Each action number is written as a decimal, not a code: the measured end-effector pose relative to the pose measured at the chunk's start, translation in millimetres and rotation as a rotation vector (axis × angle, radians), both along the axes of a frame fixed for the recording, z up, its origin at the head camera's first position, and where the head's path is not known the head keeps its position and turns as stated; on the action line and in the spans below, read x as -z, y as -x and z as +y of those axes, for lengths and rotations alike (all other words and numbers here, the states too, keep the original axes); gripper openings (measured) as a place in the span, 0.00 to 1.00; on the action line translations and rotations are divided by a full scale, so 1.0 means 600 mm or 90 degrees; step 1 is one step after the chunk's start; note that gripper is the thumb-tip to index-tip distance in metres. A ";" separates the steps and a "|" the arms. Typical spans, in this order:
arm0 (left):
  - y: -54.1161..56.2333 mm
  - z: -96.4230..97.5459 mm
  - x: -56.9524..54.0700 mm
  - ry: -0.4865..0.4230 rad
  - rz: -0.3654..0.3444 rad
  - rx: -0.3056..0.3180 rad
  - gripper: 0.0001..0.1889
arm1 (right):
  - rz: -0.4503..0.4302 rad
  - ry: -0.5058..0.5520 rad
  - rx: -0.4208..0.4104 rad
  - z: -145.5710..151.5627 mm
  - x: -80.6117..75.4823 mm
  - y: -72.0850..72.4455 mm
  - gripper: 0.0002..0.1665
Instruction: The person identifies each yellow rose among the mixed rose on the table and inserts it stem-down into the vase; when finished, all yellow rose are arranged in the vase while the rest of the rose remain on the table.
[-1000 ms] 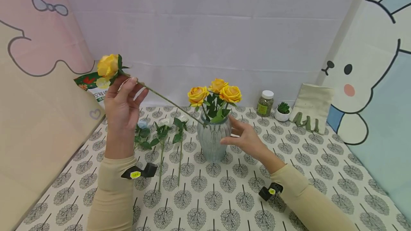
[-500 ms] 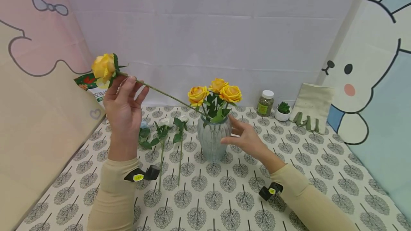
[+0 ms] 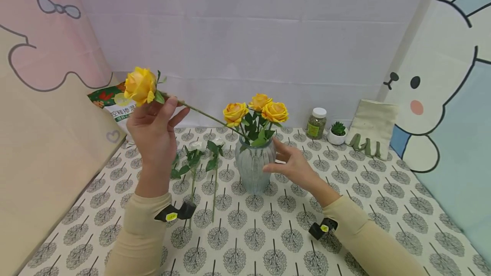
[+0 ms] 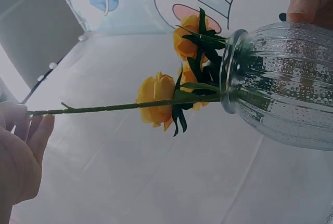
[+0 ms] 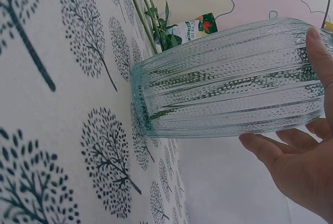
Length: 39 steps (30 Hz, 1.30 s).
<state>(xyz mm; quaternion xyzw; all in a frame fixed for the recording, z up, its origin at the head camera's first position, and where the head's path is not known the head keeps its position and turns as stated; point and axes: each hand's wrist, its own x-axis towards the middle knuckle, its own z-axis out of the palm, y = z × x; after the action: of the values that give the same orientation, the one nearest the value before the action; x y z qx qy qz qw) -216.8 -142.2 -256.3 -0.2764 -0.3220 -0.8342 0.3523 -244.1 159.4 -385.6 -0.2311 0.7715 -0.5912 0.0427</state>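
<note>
My left hand [image 3: 155, 139], raised at the left, pinches the stem of a yellow rose [image 3: 140, 86] just below its bloom. That stem slants down to the right, and its lower end reaches the mouth of a ribbed clear glass vase [image 3: 255, 169]. In the left wrist view the stem [image 4: 104, 108] passes in front of the blooms to the vase rim. Three yellow roses [image 3: 258, 112] stand upright in the vase. My right hand [image 3: 293, 167] holds the vase from the right side, thumb in front and fingers behind; the right wrist view shows its base on the tablecloth.
White roses [image 3: 195, 146] with long stems lie on the tree-print tablecloth [image 3: 255, 242] left of the vase. A printed packet [image 3: 119, 110] stands behind my left hand. At the back right are a lidded jar [image 3: 316, 123], a small potted succulent [image 3: 338, 133] and gloves [image 3: 372, 129].
My left hand has moved right with the yellow rose, bringing its stem end from in front of the vase up to its mouth. The right hand and vase stay put.
</note>
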 end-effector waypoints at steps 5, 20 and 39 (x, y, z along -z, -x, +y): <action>-0.006 0.013 0.006 0.048 0.003 -0.017 0.13 | 0.000 0.000 0.003 -0.001 -0.001 -0.001 0.60; 0.008 0.058 0.044 0.189 0.028 -0.027 0.16 | 0.003 -0.006 0.006 0.000 0.000 0.000 0.60; 0.047 0.071 0.079 0.198 -0.175 -0.022 0.15 | -0.007 -0.017 0.008 0.000 -0.001 0.000 0.62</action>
<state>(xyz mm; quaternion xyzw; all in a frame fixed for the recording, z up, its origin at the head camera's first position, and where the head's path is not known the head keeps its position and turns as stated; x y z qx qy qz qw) -244.8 -99.6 -303.7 -0.2053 -0.4964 -0.7982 0.2727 -243.8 159.1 -385.0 -0.2223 0.7805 -0.5825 0.0461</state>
